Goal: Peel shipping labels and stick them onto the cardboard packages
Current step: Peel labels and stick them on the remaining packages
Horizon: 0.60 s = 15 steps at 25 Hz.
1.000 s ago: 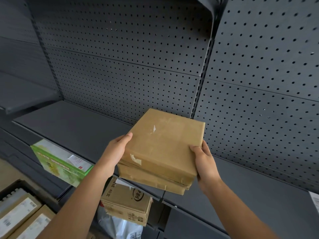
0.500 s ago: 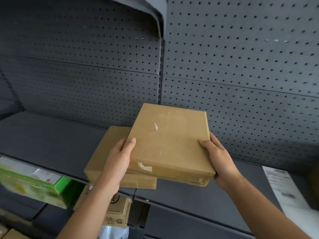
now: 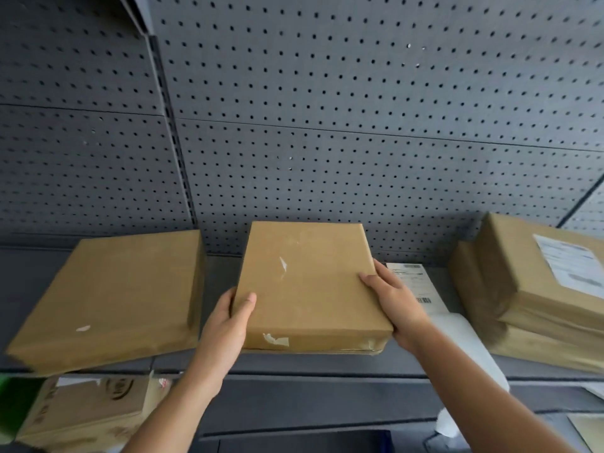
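Nearest the camera, two bare forearms reach up and forward to a dark grey shelf [image 3: 294,367]. Left hand [image 3: 228,325] clasps the near-left corner of a flat brown cardboard package [image 3: 307,286], thumb on top and fingers hidden underneath; right hand [image 3: 397,302] holds the right edge near the front corner, fingers spread on the top face. Both grips are closed on this package, which sits on or just above the shelf with its long axis running away from the person, its front edge overhanging slightly. Its top face is bare, with only small scraps of torn tape. Just beside the right hand, partly hidden behind it, a white label sheet [image 3: 415,286] lies flat on the shelf, so the right hand is much the nearer one to take it. To the left, apart from the held package, rests a second bare package [image 3: 114,295]. At far right stand stacked packages [image 3: 536,295], the top one already labelled. Behind everything rises a perforated grey back panel [image 3: 327,125].
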{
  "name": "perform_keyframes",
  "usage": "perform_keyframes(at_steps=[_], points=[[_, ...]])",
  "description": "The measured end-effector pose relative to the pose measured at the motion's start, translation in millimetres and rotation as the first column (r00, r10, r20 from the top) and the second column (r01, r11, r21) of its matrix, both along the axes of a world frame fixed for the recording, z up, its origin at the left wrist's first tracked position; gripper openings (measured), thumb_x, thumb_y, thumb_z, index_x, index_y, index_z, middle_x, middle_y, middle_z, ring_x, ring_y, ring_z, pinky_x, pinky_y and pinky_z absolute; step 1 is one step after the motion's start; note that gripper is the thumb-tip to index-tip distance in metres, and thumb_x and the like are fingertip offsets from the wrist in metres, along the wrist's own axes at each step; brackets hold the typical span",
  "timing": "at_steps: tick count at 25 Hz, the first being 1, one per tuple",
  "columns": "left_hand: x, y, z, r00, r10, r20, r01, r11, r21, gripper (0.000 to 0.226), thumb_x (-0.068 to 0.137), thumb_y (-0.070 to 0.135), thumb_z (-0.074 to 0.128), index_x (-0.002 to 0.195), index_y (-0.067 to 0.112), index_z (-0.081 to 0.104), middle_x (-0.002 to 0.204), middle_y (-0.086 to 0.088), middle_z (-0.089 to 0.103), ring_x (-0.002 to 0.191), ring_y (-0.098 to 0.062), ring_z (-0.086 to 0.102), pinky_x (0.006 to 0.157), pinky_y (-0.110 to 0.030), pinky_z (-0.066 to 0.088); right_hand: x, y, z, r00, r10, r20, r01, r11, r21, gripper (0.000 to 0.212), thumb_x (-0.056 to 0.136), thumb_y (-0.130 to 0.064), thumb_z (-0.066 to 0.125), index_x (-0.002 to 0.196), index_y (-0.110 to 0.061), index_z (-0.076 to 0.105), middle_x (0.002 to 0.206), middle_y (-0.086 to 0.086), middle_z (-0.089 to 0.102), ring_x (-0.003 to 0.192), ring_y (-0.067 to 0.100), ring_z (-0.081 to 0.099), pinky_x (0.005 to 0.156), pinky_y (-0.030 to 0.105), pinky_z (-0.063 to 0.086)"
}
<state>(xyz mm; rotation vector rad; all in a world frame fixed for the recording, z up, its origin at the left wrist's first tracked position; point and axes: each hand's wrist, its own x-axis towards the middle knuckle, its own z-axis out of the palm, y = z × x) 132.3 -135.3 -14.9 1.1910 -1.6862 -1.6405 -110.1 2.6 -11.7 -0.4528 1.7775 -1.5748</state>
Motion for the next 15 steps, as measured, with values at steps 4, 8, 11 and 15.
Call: perform_keyframes(at_steps=[4,8,11,15], points=[[-6.9,7.2,-24.0,0.998,-0.008,0.066,0.005,0.999,0.039,0.045,0.102,0.046,0.049,0.143,0.027,0.05,0.123,0.015,0.062,0.114,-0.011,0.055,0.096,-0.031,0.038,-8.0,7.1,-22.6,0.998,0.056,0.012,-0.056,0.998,0.04,0.038,0.091,-0.041,0.067,0.127,-0.05,0.061,0.116,-0.009,0.075,0.107,0.019,0.072,0.099,0.048,0.054],[-7.8,8.6,-34.8,0.995,-0.027,0.092,0.024,0.999,0.03,0.045,0.102,0.046,0.049,0.143,0.027,0.05,0.125,0.013,0.062,0.114,-0.011,0.055,0.095,-0.032,0.038,-8.4,9.1,-40.7,0.995,0.102,-0.007,-0.101,0.993,0.059,0.042,0.089,-0.046,0.067,0.129,-0.053,0.058,0.12,-0.012,0.073,0.111,0.015,0.07,0.102,0.045,0.052],[-9.4,6.5,-38.2,0.994,-0.021,0.105,0.021,1.0,0.004,0.048,0.102,0.047,0.049,0.145,0.027,0.049,0.128,0.011,0.061,0.115,-0.012,0.054,0.096,-0.032,0.038,-10.3,9.1,-46.6,0.995,0.097,-0.027,-0.095,0.992,0.082,0.038,0.09,-0.049,0.066,0.126,-0.055,0.058,0.117,-0.014,0.074,0.107,0.013,0.071,0.098,0.042,0.055],[-8.1,4.7,-40.5,0.99,-0.005,0.144,0.005,1.0,0.001,0.054,0.1,0.051,0.05,0.148,0.026,0.047,0.135,0.007,0.06,0.118,-0.014,0.053,0.097,-0.036,0.038,-11.2,10.6,-47.5,0.995,0.08,-0.061,-0.073,0.991,0.115,0.052,0.089,-0.061,0.056,0.136,-0.039,0.055,0.125,-0.014,0.069,0.115,0.009,0.066,0.105,0.04,0.05]])
